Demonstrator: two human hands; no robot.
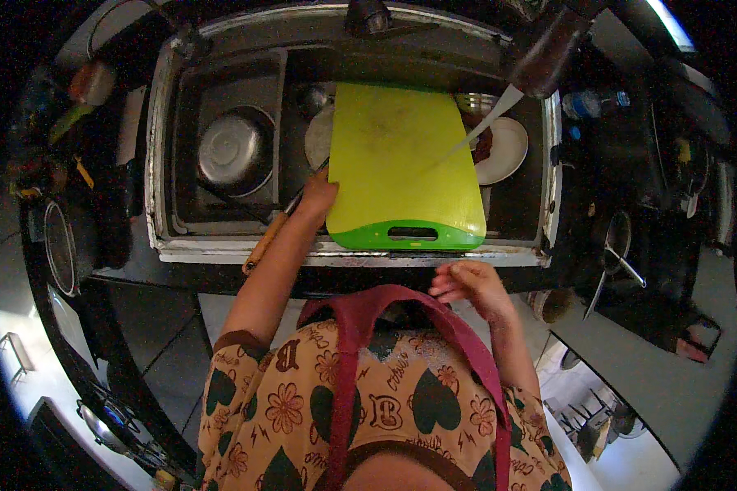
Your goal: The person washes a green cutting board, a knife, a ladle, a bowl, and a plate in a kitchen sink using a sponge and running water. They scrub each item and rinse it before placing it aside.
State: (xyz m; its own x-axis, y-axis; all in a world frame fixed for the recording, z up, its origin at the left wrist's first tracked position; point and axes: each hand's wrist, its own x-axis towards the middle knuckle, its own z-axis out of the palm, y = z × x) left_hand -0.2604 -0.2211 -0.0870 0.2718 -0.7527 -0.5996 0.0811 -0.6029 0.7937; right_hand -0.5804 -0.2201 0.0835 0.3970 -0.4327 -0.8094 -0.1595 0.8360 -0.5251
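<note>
Firmly Held: One Green Board Under Running Water

One green board (401,164) was laid across the right-hand part of the sink (512,259), with its handle end set over the front edge. It was held at its left side by the left hand (319,196), whose fingers were closed on the rim, though some tips were hidden. The right hand (471,286) was held near the front edge, apart from the board. Its fingers were loosely curled, but whether anything was pinched could not be told.

Water (499,108) was poured onto the board from one dark tap (544,57). The board was judged to be light, stiff and hard to break, but slippery when wet. It was best gripped by the slot in its handle end, or by both long sides.

When things were counted, one board, two hands and one tap were found. One metal pot (236,153) was set in the left-hand part. One wood-handled tool (264,244) was laid beside the left forearm. One white plate (506,154) and one pale dish (317,141) were partly covered by the board. One bottle (581,104) was seen on the right.
</note>
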